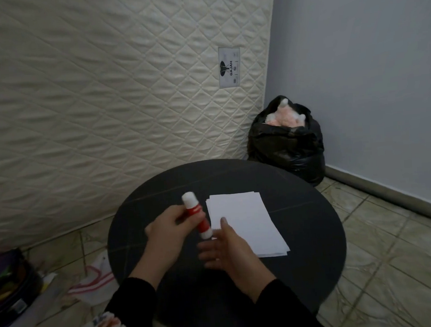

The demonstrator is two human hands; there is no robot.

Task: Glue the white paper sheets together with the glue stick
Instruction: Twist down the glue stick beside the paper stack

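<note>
Up close, the round black table (pixel 300 183) has bare top on every side of the paper stack (pixel 249 219): a wide strip toward the far rim, more to the right, and open surface on the near side where the arms come in. The sheets lie flat right of centre, their edges slightly fanned at the top-left corner, and no sheet reaches the table's rim.

The left hand (pixel 170 227) is clamped on the glue stick (pixel 196 214), fingers wrapped around the red middle; the white cap points up and away, the white base down toward the right hand. The stick is tilted and held above the table, just left of the stack. The right hand (pixel 228 249) is spread, fingers apart, holding nothing; its thumb lies over the stack's near-left edge, though whether it presses the paper I cannot tell. Its fingers are blurred.

Behind the table a quilted mattress (pixel 101 82) leans upright, beside a pale blue wall (pixel 369 76). A black bag (pixel 287 143) stands in the corner on the tiled floor (pixel 394 253).
</note>
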